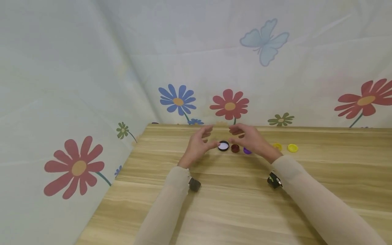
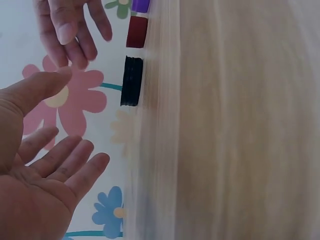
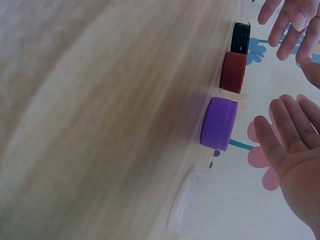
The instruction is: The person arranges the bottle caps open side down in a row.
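My left hand (image 1: 199, 144) hovers with loosely spread fingers just left of a black cap (image 1: 223, 146) with a white inside. Facing it from the other side is my right hand (image 1: 249, 139), also with relaxed fingers, over the purple cap (image 1: 247, 150). A dark red cap (image 1: 235, 148) lies between the black and purple ones. In the left wrist view both palms are bare, and the black cap (image 2: 132, 81) stands on the table below the fingers. The right wrist view adds a clear whitish cap (image 3: 186, 202) beyond the purple cap (image 3: 219, 123); my right arm hides it in the head view.
Two yellow caps (image 1: 292, 148) lie at the right end of the row, one partly behind my right wrist. The wooden table (image 1: 232, 204) ends at a white curtain (image 1: 196, 61) printed with flowers and a butterfly.
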The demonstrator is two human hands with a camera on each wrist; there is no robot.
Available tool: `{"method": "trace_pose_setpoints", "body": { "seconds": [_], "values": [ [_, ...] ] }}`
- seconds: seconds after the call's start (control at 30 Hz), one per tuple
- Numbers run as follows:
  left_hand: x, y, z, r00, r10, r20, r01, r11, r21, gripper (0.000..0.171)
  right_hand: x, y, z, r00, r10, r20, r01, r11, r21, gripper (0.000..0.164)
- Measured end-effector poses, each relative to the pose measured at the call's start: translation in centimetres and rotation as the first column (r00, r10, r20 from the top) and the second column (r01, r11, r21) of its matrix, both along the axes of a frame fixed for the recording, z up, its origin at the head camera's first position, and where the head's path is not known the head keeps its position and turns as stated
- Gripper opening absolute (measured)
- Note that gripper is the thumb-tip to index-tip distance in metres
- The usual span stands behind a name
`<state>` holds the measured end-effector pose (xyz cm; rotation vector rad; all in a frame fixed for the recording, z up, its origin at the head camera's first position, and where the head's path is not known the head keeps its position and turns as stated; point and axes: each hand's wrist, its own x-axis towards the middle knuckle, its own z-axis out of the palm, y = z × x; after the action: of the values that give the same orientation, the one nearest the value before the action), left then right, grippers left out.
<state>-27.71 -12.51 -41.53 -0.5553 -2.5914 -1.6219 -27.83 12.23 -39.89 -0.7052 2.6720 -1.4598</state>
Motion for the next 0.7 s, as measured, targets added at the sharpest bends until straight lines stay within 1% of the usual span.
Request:
{"method": "trace_pose_setpoints", "body": {
  "seconds": [0.13, 0.3, 0.5, 0.6, 0.7],
  "values": [
    [0.0, 0.1, 0.0, 0.999, -0.008, 0.036, 0.007, 1.0, 0.019, 0.069, -0.2, -0.1, -0.2, 1.0, 0.005, -0.001, -0.005, 1.0, 0.018, 0.053],
    [-0.2, 0.3, -0.3, 0.998, 0.009, 0.064, -0.011, 1.0, 0.021, 0.072, -0.3, -0.2, -0.4, 1.0, 0.007, 0.012, -0.007, 0.999, 0.041, 0.055],
    [0.0, 0.4, -0.7, 0.992, 0.028, 0.123, -0.025, 0.999, -0.028, 0.073, -0.5, -0.6, -0.7, 0.999, 0.042, 0.03, -0.045, 0.994, 0.103, 0.059],
    [0.0, 0.4, -0.9, 0.989, 0.029, 0.143, -0.023, 0.999, -0.041, 0.072, -0.5, -0.7, -0.7, 0.996, 0.057, 0.063, -0.064, 0.991, 0.115, 0.06],
    [-0.1, 0.5, -1.0, 0.989, 0.014, 0.149, -0.009, 0.999, -0.03, 0.072, -0.6, -0.7, -0.8, 0.994, 0.055, 0.098, -0.068, 0.99, 0.124, 0.06]
  ]
}}
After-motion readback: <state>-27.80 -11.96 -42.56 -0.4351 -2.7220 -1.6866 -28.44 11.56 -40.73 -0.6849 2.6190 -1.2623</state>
